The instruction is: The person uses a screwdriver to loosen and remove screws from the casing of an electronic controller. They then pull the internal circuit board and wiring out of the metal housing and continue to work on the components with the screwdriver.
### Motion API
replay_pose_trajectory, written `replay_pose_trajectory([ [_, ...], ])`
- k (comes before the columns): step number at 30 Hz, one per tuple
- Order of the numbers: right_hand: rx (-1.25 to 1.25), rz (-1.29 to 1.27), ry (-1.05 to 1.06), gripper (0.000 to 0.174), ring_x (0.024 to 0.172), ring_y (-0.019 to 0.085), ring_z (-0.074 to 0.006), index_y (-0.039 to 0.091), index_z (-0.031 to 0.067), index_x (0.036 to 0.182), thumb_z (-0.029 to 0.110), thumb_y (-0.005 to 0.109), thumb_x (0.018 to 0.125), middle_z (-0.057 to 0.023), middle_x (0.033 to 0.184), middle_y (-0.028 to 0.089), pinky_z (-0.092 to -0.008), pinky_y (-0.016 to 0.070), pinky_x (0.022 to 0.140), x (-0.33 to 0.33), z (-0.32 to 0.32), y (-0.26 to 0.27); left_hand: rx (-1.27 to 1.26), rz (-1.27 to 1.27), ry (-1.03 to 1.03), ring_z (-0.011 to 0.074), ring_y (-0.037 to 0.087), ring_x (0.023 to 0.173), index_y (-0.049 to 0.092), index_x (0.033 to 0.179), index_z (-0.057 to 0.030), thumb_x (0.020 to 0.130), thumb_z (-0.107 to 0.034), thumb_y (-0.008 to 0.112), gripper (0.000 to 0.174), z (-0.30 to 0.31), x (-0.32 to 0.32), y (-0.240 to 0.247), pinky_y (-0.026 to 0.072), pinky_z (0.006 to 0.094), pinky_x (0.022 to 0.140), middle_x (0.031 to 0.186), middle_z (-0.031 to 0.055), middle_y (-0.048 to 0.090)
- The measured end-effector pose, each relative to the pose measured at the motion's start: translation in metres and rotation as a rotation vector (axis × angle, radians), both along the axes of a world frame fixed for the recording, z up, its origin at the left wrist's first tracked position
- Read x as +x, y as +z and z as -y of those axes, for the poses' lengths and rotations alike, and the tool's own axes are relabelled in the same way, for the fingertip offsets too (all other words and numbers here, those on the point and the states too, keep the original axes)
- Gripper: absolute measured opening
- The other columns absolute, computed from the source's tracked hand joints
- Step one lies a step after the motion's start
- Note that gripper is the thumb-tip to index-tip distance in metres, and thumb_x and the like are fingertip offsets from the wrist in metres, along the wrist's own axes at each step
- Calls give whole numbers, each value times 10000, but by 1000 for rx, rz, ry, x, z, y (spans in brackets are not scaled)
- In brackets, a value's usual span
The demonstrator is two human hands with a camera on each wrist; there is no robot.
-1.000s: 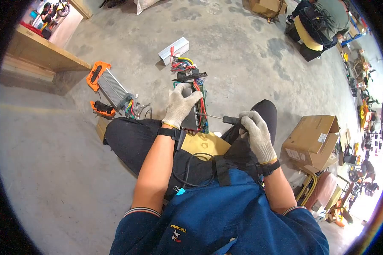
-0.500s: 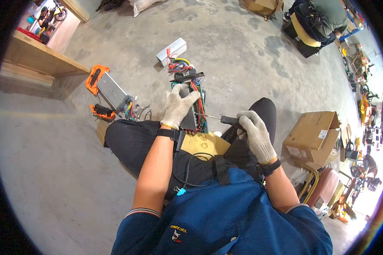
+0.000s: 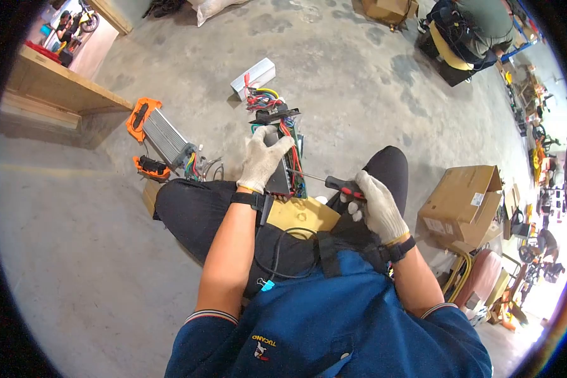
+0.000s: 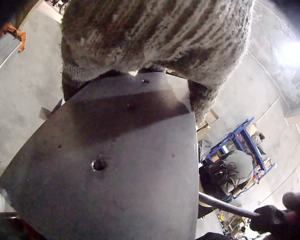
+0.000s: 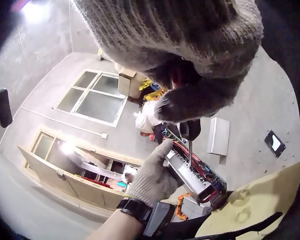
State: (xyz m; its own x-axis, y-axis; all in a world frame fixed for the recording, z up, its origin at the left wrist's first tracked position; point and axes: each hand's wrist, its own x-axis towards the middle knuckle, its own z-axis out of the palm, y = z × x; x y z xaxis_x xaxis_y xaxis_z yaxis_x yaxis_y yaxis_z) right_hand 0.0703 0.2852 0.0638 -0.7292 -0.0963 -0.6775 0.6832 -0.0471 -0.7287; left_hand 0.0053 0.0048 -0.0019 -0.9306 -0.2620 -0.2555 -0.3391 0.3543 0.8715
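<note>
My gloved left hand (image 3: 263,160) grips a motor controller's open inner unit, thumb and fingers at the far part of its flat metal plate (image 4: 115,150). Beside the plate runs a green circuit board (image 3: 301,165) with red wires and a row of screws. A bundle of coloured wires (image 3: 268,99) comes out of its far end. In my gloved right hand (image 3: 379,203) is a screwdriver (image 3: 343,186) with a black and red handle, held between thumb and fingers. Its shaft (image 5: 191,155) points leftward, the tip in among the parts along the plate's edge.
An open silver metal housing (image 3: 253,78) lies on the floor beyond the wires. To the left is a finned controller (image 3: 169,135) with orange end pieces (image 3: 146,113). A yellow pad (image 3: 302,214) sits between my legs, and a cardboard box (image 3: 460,200) stands at the right.
The screwdriver handle has turned, so its red part now shows, and my right fingers have shifted around it. My left hand keeps its place on the unit. The head view has drifted slightly.
</note>
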Motion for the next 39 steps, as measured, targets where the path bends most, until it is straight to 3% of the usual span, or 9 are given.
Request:
replay_pose_trajectory([
  [2,-1,55,39,504,579,585,-107,678,70,1150,544,507,1150,-66,865,708,-267,469,458,0,-6,-8,-45,-5,8,244,758,955,752,1313,3,839,-490,854,690,-1,-2,-9,589,384,849,1048,166,776],
  [6,43,155,15,571,558,568,-95,684,68,1142,599,475,1143,-52,839,709,-250,429,428,-4,-2,3,-150,-24,-14,261,751,957,740,1325,5,841,-495,857,705,0,-1,0,586,391,855,1059,167,771],
  [15,31,170,69,511,509,511,-78,681,60,1131,535,495,1149,-47,824,703,-226,362,389,-9,-3,4,-118,-31,-6,275,741,991,727,1312,18,843,-500,864,712,-1,-2,-5,579,396,891,1097,182,759],
  [17,66,157,69,453,503,513,-75,639,68,1032,492,504,1119,-26,781,692,-254,378,392,-10,1,9,-58,-39,-9,271,739,984,726,1311,20,850,-489,865,700,-2,0,0,580,395,884,1088,176,759],
  [21,53,186,65,401,500,504,-74,627,69,1035,447,516,1110,-29,778,687,-253,370,386,-10,1,11,41,-12,-12,261,735,965,724,1315,24,868,-466,876,681,-4,-2,-1,578,388,878,1063,163,758],
  [27,46,183,63,358,495,488,-70,618,67,1038,403,510,1104,-34,784,675,-248,349,383,-10,4,14,-13,-22,-28,239,725,930,731,1302,28,873,-474,887,678,-7,-3,10,573,385,850,1035,153,755],
  [33,-2,183,120,363,486,400,-62,632,67,1089,403,508,1147,-41,825,661,-233,317,381,-6,1,14,59,-1,-16,267,726,957,733,1288,21,870,-499,877,683,-9,-4,8,574,409,860,1065,170,738],
  [39,-67,171,67,333,498,389,-49,615,67,1117,384,521,1153,-44,843,656,-212,320,383,-2,-3,2,-51,5,-10,271,728,942,733,1274,9,861,-502,875,672,-10,-3,8,580,412,847,1076,170,740],
])
